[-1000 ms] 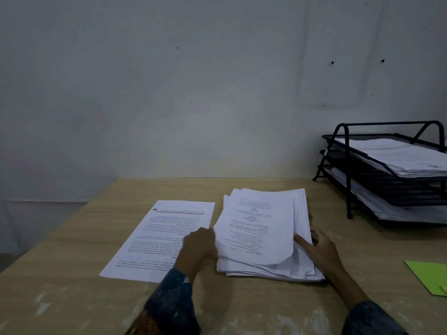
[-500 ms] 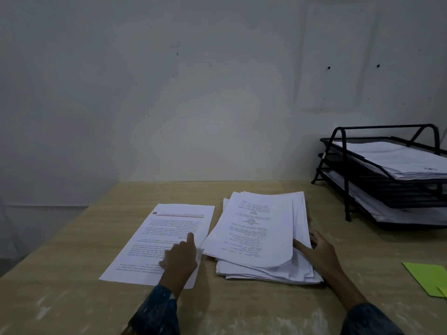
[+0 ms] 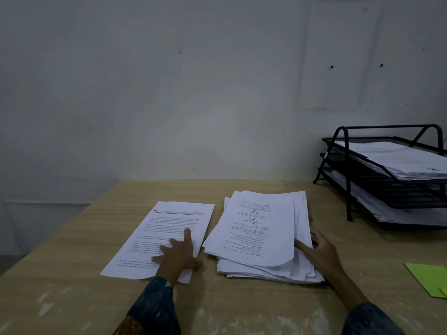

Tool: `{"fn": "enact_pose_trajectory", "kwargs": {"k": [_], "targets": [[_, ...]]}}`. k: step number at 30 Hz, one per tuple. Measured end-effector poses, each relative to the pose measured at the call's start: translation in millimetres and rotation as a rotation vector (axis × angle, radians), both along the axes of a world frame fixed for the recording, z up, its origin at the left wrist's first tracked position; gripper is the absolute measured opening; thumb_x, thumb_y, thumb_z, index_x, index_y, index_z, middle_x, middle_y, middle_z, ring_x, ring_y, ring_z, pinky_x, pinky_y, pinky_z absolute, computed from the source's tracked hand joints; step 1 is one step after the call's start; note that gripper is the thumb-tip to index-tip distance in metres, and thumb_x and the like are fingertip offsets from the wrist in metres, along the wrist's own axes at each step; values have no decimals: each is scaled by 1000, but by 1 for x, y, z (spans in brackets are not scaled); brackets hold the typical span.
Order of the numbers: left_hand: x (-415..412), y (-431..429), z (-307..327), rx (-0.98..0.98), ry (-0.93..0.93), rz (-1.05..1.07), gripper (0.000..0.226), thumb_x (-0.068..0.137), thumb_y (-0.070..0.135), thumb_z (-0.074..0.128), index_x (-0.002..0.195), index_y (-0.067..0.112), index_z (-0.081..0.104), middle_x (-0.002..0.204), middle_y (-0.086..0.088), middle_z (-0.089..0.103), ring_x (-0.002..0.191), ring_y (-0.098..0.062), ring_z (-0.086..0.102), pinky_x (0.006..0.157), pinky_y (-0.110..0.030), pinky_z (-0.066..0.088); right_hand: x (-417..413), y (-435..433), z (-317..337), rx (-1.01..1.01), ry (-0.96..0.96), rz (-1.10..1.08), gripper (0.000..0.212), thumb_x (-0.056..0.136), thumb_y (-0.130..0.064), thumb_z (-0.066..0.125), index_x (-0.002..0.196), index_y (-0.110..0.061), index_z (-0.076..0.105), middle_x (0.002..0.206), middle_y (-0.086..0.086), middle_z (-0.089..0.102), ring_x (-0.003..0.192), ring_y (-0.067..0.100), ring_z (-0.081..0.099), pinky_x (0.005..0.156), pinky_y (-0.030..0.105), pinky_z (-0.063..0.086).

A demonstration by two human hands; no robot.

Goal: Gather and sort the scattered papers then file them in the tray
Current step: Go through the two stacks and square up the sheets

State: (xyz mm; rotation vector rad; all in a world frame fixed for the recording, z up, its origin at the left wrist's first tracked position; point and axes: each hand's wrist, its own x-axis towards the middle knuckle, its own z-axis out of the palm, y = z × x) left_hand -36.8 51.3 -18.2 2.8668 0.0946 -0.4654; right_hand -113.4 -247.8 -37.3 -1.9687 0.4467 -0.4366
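We are in the sorting step, as we judge it: our left hand (image 3: 177, 253) lies flat, fingers spread wide and holding nothing, palm down on a single printed sheet (image 3: 164, 238) that rests alone on the worktop (image 3: 72, 298) to the left of the main stack of papers (image 3: 263, 238). Our right hand (image 3: 319, 250) rests against the stack's right edge, thumb slipped in among the upper sheets and fingers loosely curled at the side; it steadies the stack, but we cannot tell whether it actually pinches any page. The stack is uneven, its top sheets fanned and skewed, so nothing here looks ready for filing. The black wire tray (image 3: 384, 175) stands well apart at the far right, against the wall, with papers already on its upper and lower levels. The next move, we think, calls for lifting one sheet off the top without dragging the loose ones beneath, then laying it square on the proper pile. A green sheet (image 3: 428, 276) lies at the right edge, apart from the white papers. The worktop is pale wood grain, scuffed with whitish marks near us. The room is dim, and the plain wall (image 3: 193, 93) behind shows a few small dark holes.
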Motion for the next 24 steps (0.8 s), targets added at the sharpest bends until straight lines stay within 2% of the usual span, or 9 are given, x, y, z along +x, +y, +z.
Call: {"fn": "enact_pose_trajectory", "kwargs": {"k": [3, 5, 7, 9, 12, 15, 17, 20, 24], "targets": [[2, -5, -3, 22, -61, 51, 77, 91, 26, 53, 144, 25, -2, 154, -21, 11, 140, -47, 15, 110, -65, 17, -1, 1, 0, 9, -19, 3, 61, 78, -27, 73, 129, -6, 48, 130, 14, 58, 111, 29, 58, 83, 27, 45], [4, -4, -4, 50, -142, 63, 63, 93, 20, 48, 143, 22, 10, 147, -19, 31, 134, -43, 32, 107, -63, 27, -2, 2, 0, 8, -15, 7, 61, 78, -27, 73, 129, -6, 48, 130, 14, 58, 110, 29, 59, 82, 27, 45], [9, 5, -1, 60, -260, 24, 53, 93, 20, 50, 138, 15, 24, 134, -14, 48, 122, -32, 51, 103, -49, 42, -3, 2, -1, 8, -9, 13, 62, 77, -26, 74, 130, -6, 48, 129, 14, 58, 105, 26, 59, 81, 27, 46], [16, 14, 13, 62, -391, -15, 43, 91, 24, 53, 129, 11, 39, 124, -10, 56, 111, -24, 59, 92, -35, 49, -4, 1, 0, 3, -7, 22, 63, 76, -25, 75, 130, -6, 48, 128, 14, 59, 95, 19, 57, 78, 25, 46], [24, 21, 43, 52, -629, -1, 26, 91, 16, 48, 113, 4, 53, 110, -13, 63, 96, -26, 65, 76, -34, 52, -4, 0, 1, -16, 1, 35, 65, 75, -22, 77, 130, -5, 47, 128, 15, 59, 93, 17, 55, 77, 24, 45], [26, 6, 70, -46, -821, -38, 20, 89, 6, 44, 101, 0, 58, 98, -20, 66, 83, -33, 65, 63, -34, 47, -3, -1, 0, -48, 13, 40, 67, 74, -22, 77, 130, -4, 46, 128, 15, 58, 106, 26, 59, 79, 24, 45], [25, -16, 82, -86, -903, -79, 22, 89, 7, 45, 106, 2, 58, 97, -20, 65, 83, -34, 65, 61, -31, 41, -2, -1, 0, -57, 18, 41, 68, 73, -23, 78, 131, -5, 46, 129, 15, 58, 110, 28, 59, 79, 24, 45], [14, -60, 85, -91, -908, -192, 26, 92, 11, 43, 113, 5, 56, 100, -16, 66, 89, -32, 66, 68, -32, 47, -3, 0, 1, -61, 19, 37, 69, 73, -23, 78, 131, -5, 45, 129, 14, 58, 110, 27, 59, 80, 24, 44], [-2, -110, 66, -133, -846, -379, 26, 90, 6, 41, 111, 5, 56, 102, -15, 66, 93, -33, 66, 74, -34, 49, -4, 1, 3, -54, 6, 45, 67, 74, -22, 77, 131, -6, 45, 128, 13, 58, 97, 16, 56, 76, 20, 44]]}}
